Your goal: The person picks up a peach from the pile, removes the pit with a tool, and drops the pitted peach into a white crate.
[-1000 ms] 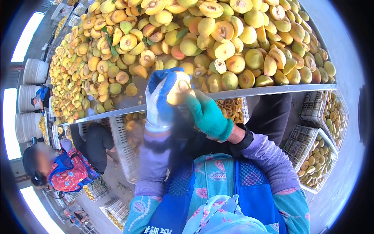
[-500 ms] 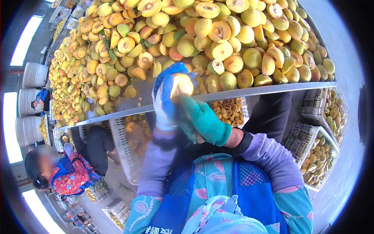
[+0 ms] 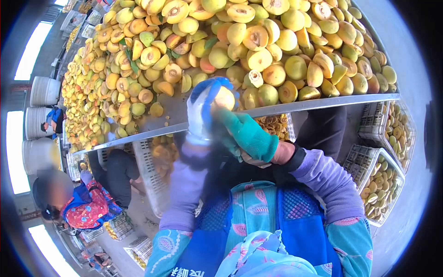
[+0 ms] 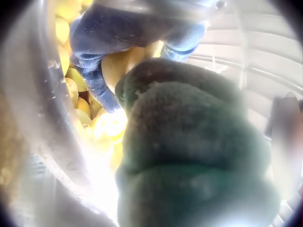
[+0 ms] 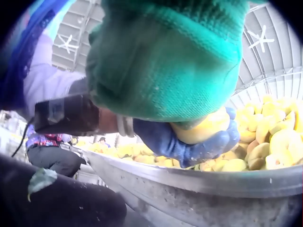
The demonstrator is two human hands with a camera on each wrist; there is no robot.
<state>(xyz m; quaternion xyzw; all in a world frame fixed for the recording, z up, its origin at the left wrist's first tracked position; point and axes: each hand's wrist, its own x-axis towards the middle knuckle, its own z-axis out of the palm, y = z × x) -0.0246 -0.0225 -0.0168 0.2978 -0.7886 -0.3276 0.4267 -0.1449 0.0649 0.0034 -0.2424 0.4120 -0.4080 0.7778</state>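
My left hand [image 3: 203, 111], in a white and blue glove, grips a yellow peach half [image 3: 224, 98] above the near edge of the table. In the right wrist view its blue fingers [image 5: 203, 151] wrap the peach half from below. Close against the fruit's near side is my right hand [image 3: 251, 136], in a green glove. Large in the left wrist view, its green fingers [image 4: 184, 127] are curled and overlap the peach half. The inside of that fist is hidden, so I cannot tell whether it holds a tool.
Halved peaches [image 3: 258, 60] are heaped on the metal-edged table [image 3: 318, 102]. Below its edge stand a crate [image 3: 150, 171] at left and a container of brownish pieces [image 3: 272, 127]. Filled crates [image 3: 376, 184] stand at right. Another person [image 3: 87, 203] sits at left.
The peach half has turned, so less of its cut face shows. Both hands have moved slightly right along the table edge, the right hand staying close against the fruit.
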